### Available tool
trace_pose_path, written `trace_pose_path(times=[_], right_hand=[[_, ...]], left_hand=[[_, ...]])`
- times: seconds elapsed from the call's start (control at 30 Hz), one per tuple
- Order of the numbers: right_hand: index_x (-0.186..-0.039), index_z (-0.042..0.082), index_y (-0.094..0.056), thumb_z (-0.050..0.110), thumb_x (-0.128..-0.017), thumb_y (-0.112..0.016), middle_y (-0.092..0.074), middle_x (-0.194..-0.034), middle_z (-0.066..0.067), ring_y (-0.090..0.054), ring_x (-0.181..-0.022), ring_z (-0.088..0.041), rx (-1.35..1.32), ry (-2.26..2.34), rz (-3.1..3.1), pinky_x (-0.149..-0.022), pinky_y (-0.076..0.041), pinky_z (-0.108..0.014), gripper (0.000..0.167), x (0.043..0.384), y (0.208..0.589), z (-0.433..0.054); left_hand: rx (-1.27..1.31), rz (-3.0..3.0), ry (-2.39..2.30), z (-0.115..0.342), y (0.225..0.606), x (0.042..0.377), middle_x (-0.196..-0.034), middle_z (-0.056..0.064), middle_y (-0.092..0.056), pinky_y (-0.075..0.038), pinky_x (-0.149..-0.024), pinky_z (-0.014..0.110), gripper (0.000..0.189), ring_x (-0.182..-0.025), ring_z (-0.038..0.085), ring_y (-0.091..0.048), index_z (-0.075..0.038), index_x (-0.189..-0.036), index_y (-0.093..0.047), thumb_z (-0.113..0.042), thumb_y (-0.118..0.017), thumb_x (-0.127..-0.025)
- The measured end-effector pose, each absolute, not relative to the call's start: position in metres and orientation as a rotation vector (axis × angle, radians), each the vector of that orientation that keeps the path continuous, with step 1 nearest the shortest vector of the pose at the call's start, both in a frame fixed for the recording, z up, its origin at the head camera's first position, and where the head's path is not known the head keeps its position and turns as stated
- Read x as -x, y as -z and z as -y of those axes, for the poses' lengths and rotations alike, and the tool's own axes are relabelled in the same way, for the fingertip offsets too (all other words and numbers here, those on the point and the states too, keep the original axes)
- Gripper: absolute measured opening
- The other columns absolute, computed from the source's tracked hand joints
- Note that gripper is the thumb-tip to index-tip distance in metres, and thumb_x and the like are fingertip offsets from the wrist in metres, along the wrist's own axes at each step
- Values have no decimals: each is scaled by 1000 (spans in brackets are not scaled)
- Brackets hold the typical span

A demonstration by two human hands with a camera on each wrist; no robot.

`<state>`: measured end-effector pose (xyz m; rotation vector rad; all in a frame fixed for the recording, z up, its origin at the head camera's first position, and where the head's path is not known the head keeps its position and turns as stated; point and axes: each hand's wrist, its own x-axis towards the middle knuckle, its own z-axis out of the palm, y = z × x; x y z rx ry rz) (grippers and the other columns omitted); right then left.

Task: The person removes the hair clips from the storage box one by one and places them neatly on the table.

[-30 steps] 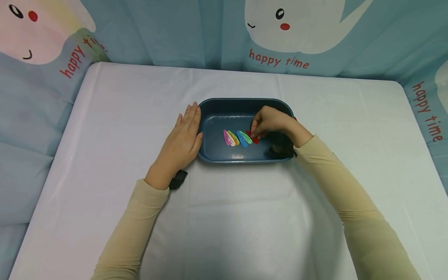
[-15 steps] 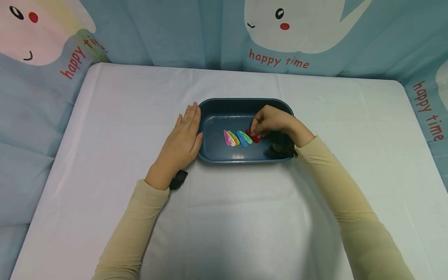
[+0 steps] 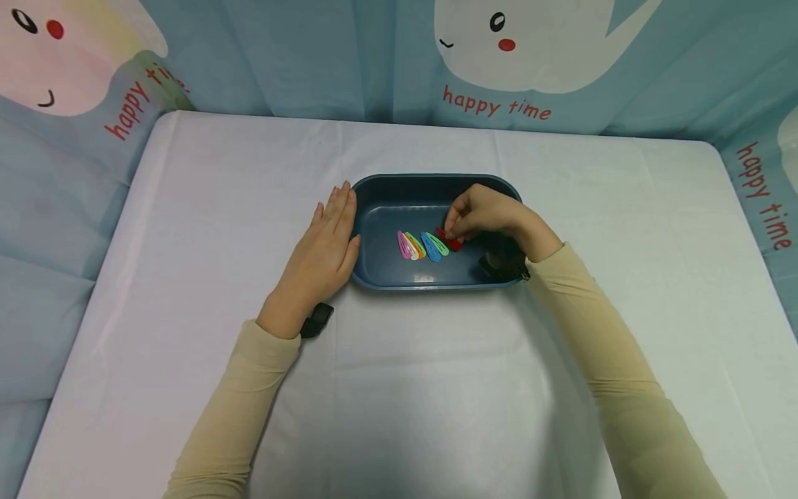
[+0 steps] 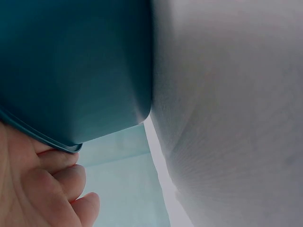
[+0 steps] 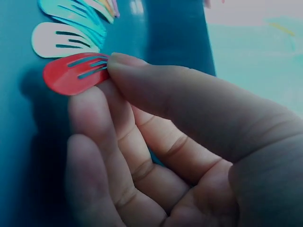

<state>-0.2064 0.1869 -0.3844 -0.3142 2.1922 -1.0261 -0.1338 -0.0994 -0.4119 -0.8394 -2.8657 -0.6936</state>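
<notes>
My right hand (image 3: 486,211) reaches into a dark blue tray (image 3: 399,283) and pinches a red hair clip (image 5: 75,73) between thumb and fingers. Just left of it lies a green hair clip (image 3: 438,244), with a blue hair clip (image 3: 430,248) against it. Further left sit a pink hair clip (image 3: 404,245) and an orange one, fanned side by side with a white one. My left hand (image 3: 324,242) rests with straight fingers along the tray's left rim. In the left wrist view its fingertips (image 4: 66,163) touch the outside of the rim.
A white cloth covers the table (image 3: 399,388) around the tray. Light blue curtains (image 3: 312,62) with cartoon prints hang at the back and sides. A black wrist camera (image 3: 318,319) sits at my left wrist, and another dark device (image 3: 503,267) is under my right wrist.
My right hand has moved slightly up and left with the red hair clip, which is now closer to the green one. The left hand and the tray look unchanged.
</notes>
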Motion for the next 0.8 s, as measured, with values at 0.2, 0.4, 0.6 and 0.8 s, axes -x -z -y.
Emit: trace_pose_path(times=[0.2, 0.4, 0.6, 0.8], right_hand=[[-85, -7, -68, 0, -83, -65, -67, -72, -5, -60, -65, -14, 340, 1094, -2192, -64, -53, -27, 8, 207, 383, -188], [-82, -3, -69, 2, -83, -64, -66, -75, -6, -58, -66, -16, 339, 1162, -2205, -65, -52, -29, 7, 206, 382, -191], [-82, -3, -68, 3, -85, -62, -66, -79, -7, -58, -65, -19, 324, 1280, -2182, -66, -52, -30, 10, 204, 378, -195], [-82, -4, -68, 4, -86, -61, -66, -78, -8, -59, -68, -23, 308, 1340, -2206, -68, -53, -30, 11, 201, 374, -199]], left_hand=[[839, 2864, 697, 101, 411, 134, -155, 20, -9, -9, -113, 45, 60, -143, 31, -8, 9, -147, -14, -20, -37, -99], [839, 2858, 707, 102, 411, 133, -155, 20, -10, -9, -113, 46, 60, -143, 30, -7, 9, -147, -14, -19, -38, -99], [838, 2852, 712, 101, 411, 133, -155, 20, -11, -11, -113, 46, 59, -142, 33, -11, 9, -146, -15, -18, -38, -99], [841, 2847, 700, 100, 413, 133, -155, 20, -11, -11, -113, 46, 59, -142, 33, -11, 9, -146, -15, -18, -38, -99]])
